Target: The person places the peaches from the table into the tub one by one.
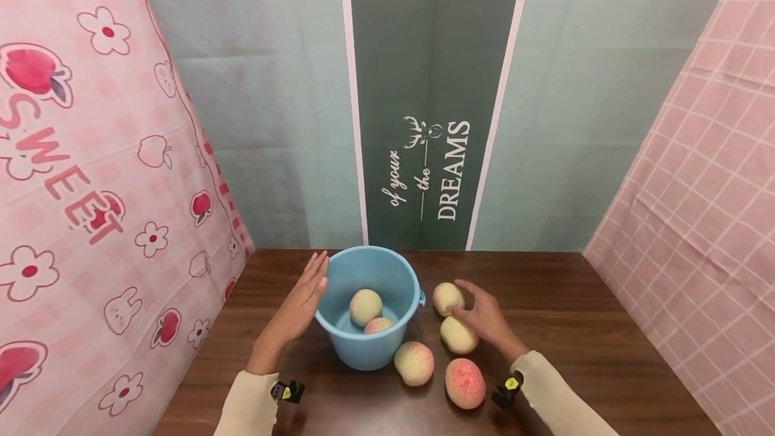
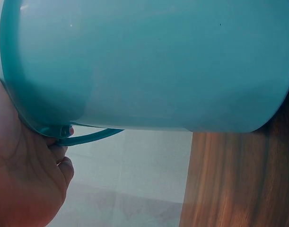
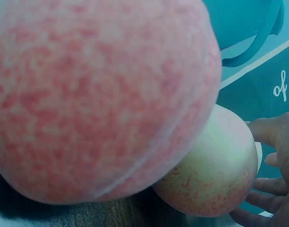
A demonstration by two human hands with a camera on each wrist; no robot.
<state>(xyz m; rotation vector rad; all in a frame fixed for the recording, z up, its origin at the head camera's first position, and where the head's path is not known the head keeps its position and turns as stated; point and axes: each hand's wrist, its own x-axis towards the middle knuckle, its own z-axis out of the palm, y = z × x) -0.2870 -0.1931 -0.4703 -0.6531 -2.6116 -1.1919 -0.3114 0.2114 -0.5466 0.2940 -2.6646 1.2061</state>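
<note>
A light blue bucket (image 1: 369, 352) stands on the table with two peaches inside, a pale peach (image 1: 366, 307) and a pinker one (image 1: 379, 325). My left hand (image 1: 303, 298) lies with straight fingers against the bucket's left rim; the left wrist view shows the bucket wall and handle (image 2: 94, 136) beside it. My right hand (image 1: 484, 317) reaches to the farthest peach (image 1: 447, 296), thumb and fingers spread at its right side. Whether they press on it is unclear. Just nearer lies another pale peach (image 1: 458, 336), partly behind the thumb.
Nearer to me on the brown wooden table (image 1: 545, 288) are a pink-tipped peach (image 1: 414, 364) beside the bucket and a redder peach (image 1: 465, 383), which looms large in the right wrist view. Cloth backdrops (image 1: 290, 120) enclose the table's back and sides.
</note>
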